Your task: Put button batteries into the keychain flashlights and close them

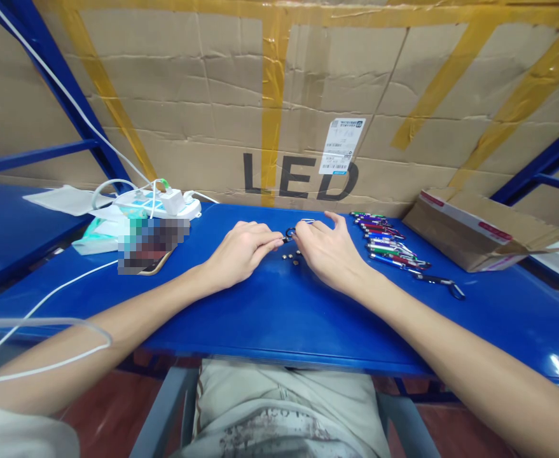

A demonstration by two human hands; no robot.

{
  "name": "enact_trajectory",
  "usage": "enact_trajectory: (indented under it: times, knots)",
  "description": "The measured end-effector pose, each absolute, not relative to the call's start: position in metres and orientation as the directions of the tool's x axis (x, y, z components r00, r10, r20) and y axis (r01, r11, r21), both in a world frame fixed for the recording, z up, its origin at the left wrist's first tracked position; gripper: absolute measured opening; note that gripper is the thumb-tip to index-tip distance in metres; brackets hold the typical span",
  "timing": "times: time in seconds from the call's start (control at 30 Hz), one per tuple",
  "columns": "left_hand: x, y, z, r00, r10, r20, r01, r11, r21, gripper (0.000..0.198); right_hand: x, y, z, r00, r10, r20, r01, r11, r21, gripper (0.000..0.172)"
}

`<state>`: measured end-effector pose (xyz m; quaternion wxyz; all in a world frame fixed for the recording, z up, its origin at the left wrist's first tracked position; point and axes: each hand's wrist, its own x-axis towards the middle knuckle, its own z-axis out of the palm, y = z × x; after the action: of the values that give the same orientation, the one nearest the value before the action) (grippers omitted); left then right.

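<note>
Both my hands meet at the middle of the blue table [279,318]. My left hand [241,251] is closed, its fingertips pinching a small black round part [289,233]. My right hand [324,248] pinches the same small part from the other side, with a thin metal clip showing above its fingers. Several tiny round button cells [292,256] lie on the table just below the fingertips. To the right lies a row of several small coloured keychain flashlights [386,245], and a dark one with a carabiner [444,283] lies apart.
An open cardboard box [479,229] sits at the right. At the left are a white power strip [159,203] with cables, a teal packet and a phone [152,254]. A big cardboard sheet marked LED stands behind the table. Blue shelf frames flank both sides.
</note>
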<state>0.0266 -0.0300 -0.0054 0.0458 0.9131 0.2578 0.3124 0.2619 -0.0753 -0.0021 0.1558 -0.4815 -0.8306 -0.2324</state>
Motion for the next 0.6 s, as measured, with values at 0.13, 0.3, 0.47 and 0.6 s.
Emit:
enact_trajectory:
  times: [0.13,0.3,0.47,0.6]
  knots:
    - [0.026,-0.029,-0.0058,0.674,0.496,0.547,0.445,-0.864,0.236,0.036,0.2612,-0.0781,0.0026,-0.467,0.768,0.437,0.883,0.436,0.177,0.028]
    - [0.0265,-0.0301,-0.0037,0.67,0.498,0.551,0.444,-0.863,0.24,0.037,0.2595,-0.0812,0.0077,-0.436,0.823,0.364,0.898,0.423,0.12,0.035]
    - [0.0273,-0.0296,-0.0049,0.675,0.504,0.539,0.446,-0.86,0.247,0.04,0.2607,-0.0821,0.0062,-0.449,0.832,0.325,0.889,0.453,0.066,0.031]
    - [0.0269,-0.0283,-0.0063,0.672,0.51,0.537,0.444,-0.858,0.259,0.038,0.2639,-0.0827,0.0047,-0.476,0.83,0.289,0.875,0.48,0.061,0.029]
